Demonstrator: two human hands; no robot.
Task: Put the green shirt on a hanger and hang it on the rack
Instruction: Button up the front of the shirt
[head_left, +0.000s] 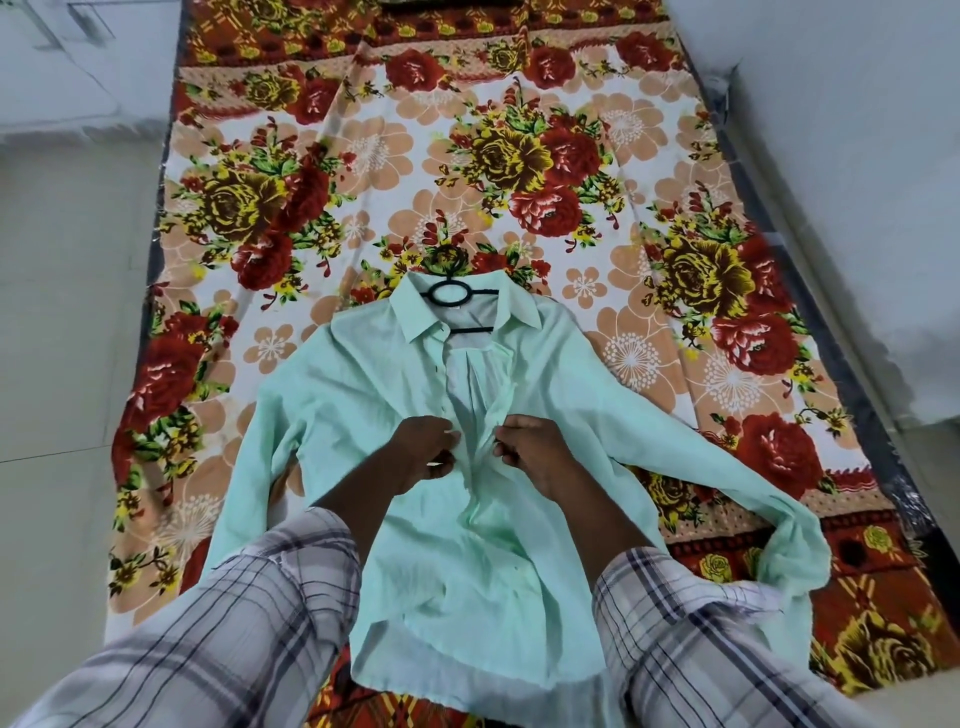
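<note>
The pale green shirt (363, 395) lies face up on the bed, collar away from me, sleeves spread to both sides. A black hanger (451, 295) sits inside its collar; the hook and ring stick out at the neck, and a bar shows in the open front. My left hand (426, 452) pinches the left front edge at chest height. My right hand (535, 449) pinches the right front edge just across the gap. The front is open above my hands. No rack is in view.
The bed carries a floral sheet (571, 171) in red, yellow and peach. Pale tiled floor (67, 291) runs along the left side, and a white wall (857, 156) along the right. My plaid sleeves (249, 613) fill the bottom of the view.
</note>
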